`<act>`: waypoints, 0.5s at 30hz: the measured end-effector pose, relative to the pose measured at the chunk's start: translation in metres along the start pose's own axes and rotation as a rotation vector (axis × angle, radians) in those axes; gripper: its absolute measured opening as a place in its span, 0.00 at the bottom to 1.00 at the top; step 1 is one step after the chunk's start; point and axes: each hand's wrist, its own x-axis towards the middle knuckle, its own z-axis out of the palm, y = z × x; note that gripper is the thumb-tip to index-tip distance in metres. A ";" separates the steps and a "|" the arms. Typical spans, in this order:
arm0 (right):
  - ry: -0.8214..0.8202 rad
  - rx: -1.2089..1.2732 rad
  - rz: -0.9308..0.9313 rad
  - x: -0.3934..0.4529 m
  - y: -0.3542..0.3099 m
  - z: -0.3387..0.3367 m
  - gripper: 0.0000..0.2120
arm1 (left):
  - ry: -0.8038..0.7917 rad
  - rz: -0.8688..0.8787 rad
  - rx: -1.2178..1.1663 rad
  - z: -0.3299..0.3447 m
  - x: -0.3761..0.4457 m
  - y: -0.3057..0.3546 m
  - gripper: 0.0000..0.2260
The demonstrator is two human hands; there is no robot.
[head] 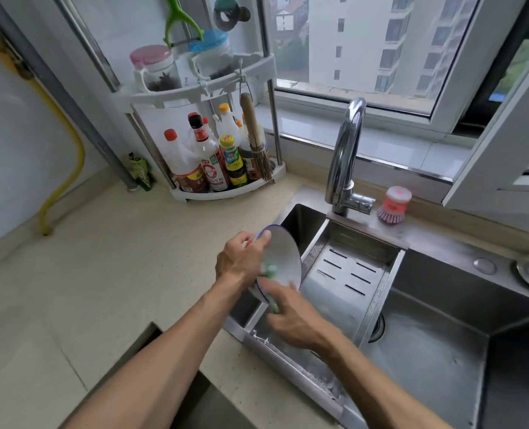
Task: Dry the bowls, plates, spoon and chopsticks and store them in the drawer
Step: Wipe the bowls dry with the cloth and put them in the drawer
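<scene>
A white plate with a blue rim [283,258] is held tilted on edge over the left side of the steel sink. My left hand [241,258] grips its upper left rim, thumb over the edge. My right hand [291,320] is at the plate's lower rim and holds a green and white cloth [271,270], which shows blurred against the plate's face and below the rim. Other bowls, the spoon and the chopsticks are not visible.
A steel drain tray [350,274] sits in the sink [442,351] under the tap [345,156]. A pink dish brush [393,205] stands behind. A corner rack with several bottles [213,156] stands on the beige counter [87,274]. A dark opening [176,382] shows below the counter edge.
</scene>
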 end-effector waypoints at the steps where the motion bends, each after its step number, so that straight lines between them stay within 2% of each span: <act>1: 0.000 0.135 -0.033 0.000 -0.008 0.004 0.33 | 0.026 -0.030 -0.050 0.001 0.001 -0.003 0.17; 3: -0.019 0.098 -0.069 -0.002 -0.007 0.004 0.34 | 0.014 -0.070 -0.110 -0.004 0.001 -0.004 0.20; 5: -0.044 -0.252 -0.086 0.002 0.010 -0.005 0.39 | -0.042 -0.075 -0.107 -0.012 0.004 -0.007 0.20; 6: -0.048 -0.465 -0.055 0.005 0.018 -0.009 0.39 | -0.057 -0.070 -0.103 -0.015 0.003 -0.007 0.20; 7: -0.043 -0.570 -0.017 0.008 0.023 -0.010 0.38 | -0.055 -0.058 -0.108 -0.014 0.002 -0.007 0.18; 9: -0.020 -0.481 -0.011 0.012 0.014 -0.001 0.38 | 0.008 -0.050 -0.141 -0.009 -0.001 -0.007 0.14; 11: -0.019 -0.120 -0.034 0.007 -0.006 0.011 0.41 | 0.047 -0.054 -0.150 -0.007 -0.002 -0.006 0.16; 12: -0.041 -0.032 -0.059 0.004 -0.009 0.015 0.42 | 0.038 -0.058 -0.150 -0.010 -0.003 -0.005 0.17; 13: -0.038 -0.069 -0.108 0.002 -0.005 0.015 0.42 | -0.005 -0.063 -0.147 -0.015 0.000 -0.004 0.17; 15: 0.015 -0.325 -0.212 0.002 0.017 0.007 0.38 | -0.140 -0.086 -0.139 -0.028 0.008 -0.006 0.14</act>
